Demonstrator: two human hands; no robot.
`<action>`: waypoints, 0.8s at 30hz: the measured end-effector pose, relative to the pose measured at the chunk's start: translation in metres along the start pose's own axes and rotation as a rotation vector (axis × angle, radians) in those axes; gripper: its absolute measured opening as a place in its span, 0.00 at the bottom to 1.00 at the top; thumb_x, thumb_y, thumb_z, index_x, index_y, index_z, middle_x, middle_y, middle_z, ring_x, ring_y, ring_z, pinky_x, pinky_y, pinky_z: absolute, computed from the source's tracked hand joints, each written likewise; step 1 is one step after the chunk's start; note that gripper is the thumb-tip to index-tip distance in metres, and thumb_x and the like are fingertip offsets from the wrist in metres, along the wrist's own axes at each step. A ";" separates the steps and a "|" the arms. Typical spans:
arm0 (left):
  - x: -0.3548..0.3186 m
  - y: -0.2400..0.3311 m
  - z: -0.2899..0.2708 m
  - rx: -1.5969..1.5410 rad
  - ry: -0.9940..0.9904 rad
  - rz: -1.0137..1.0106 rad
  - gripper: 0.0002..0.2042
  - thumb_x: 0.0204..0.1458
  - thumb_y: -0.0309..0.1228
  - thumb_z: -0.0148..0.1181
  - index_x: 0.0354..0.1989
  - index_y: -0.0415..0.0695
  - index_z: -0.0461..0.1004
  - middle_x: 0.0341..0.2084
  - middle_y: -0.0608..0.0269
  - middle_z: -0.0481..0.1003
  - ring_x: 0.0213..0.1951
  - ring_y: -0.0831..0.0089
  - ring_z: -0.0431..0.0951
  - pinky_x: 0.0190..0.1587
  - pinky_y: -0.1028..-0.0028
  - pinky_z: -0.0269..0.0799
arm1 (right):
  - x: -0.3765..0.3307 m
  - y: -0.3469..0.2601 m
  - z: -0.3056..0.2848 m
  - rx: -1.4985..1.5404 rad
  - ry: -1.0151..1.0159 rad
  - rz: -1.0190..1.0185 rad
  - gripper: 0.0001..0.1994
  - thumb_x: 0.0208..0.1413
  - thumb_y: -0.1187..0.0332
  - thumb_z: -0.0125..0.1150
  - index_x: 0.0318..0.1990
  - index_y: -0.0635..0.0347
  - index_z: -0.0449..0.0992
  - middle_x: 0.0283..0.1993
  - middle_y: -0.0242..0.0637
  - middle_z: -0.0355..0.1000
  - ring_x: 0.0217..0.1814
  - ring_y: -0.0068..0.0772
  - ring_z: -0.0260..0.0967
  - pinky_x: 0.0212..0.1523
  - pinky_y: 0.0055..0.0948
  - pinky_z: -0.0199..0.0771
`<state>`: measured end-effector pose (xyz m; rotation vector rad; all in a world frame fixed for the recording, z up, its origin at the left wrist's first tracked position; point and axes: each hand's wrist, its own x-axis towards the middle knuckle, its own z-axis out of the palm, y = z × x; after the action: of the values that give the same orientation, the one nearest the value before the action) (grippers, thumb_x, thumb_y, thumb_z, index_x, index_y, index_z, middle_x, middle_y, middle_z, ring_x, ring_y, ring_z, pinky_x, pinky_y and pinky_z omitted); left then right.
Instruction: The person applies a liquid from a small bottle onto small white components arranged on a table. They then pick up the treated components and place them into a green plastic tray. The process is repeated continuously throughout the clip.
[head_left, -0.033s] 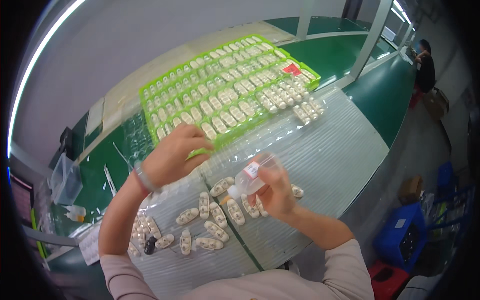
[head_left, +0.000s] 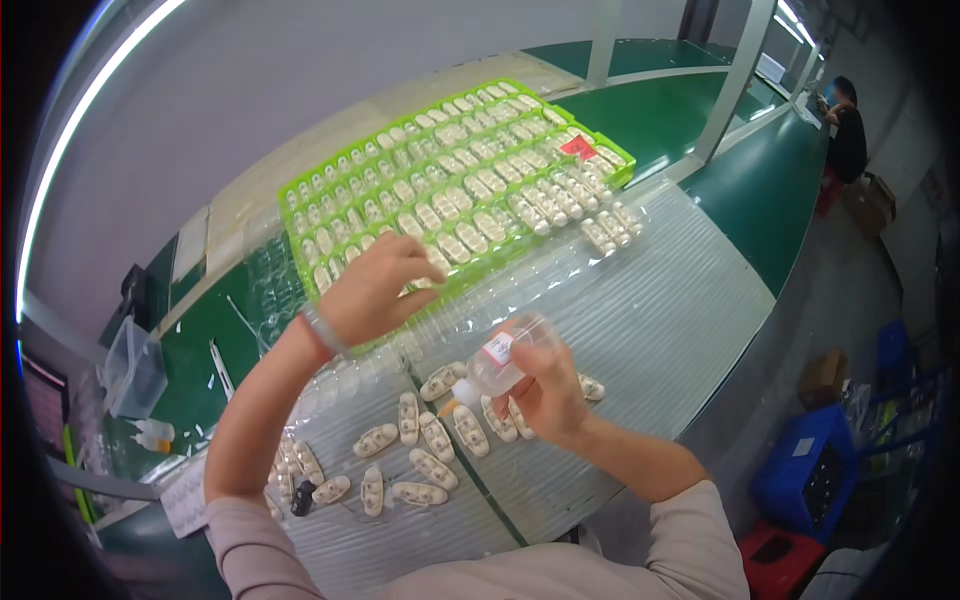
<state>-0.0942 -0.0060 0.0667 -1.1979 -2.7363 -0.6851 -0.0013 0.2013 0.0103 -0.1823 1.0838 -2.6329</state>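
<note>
The bottle (head_left: 490, 376) looks smooth, translucent plastic, its label (head_left: 498, 348) paper. The white pieces (head_left: 436, 437) near the worktop's (head_left: 745, 185) front edge seem matt plastic. The worktop is glossy; the sheet (head_left: 680, 275) over it, ribbed. Toward the far edge, the green tray (head_left: 620, 171) is shiny plastic.

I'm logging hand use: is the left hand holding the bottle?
No, the bottle is in the right hand, apart from the left hand.

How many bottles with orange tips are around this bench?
2 that I can see: one bottle in the person's right hand, and a second bottle at the far left, near the clear bin. Others may be hidden.
</note>
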 end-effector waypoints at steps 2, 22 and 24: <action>0.058 -0.025 0.036 0.048 0.049 0.008 0.06 0.43 0.31 0.62 0.30 0.45 0.78 0.32 0.57 0.71 0.41 0.60 0.68 0.45 0.66 0.65 | -0.005 -0.005 -0.003 0.020 -0.013 -0.015 0.17 0.53 0.63 0.56 0.46 0.63 0.64 0.37 0.37 0.71 0.34 0.29 0.73 0.18 0.24 0.73; 0.158 -0.060 0.116 -0.039 0.261 -0.143 0.05 0.41 0.31 0.65 0.26 0.46 0.78 0.33 0.59 0.66 0.43 0.60 0.65 0.49 0.65 0.62 | -0.003 -0.009 -0.006 0.009 -0.001 -0.013 0.17 0.53 0.63 0.54 0.45 0.64 0.63 0.35 0.41 0.70 0.30 0.28 0.71 0.17 0.24 0.71; 0.149 -0.065 0.098 0.004 0.337 -0.053 0.04 0.43 0.28 0.63 0.27 0.45 0.76 0.35 0.59 0.65 0.43 0.60 0.64 0.48 0.66 0.62 | -0.001 -0.010 -0.002 -0.010 -0.041 -0.020 0.17 0.53 0.63 0.54 0.45 0.64 0.63 0.34 0.41 0.70 0.30 0.28 0.71 0.17 0.25 0.71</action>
<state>-0.2332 0.0983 -0.0087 -0.9136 -2.4932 -0.8043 -0.0035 0.2102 0.0160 -0.2495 1.0871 -2.6293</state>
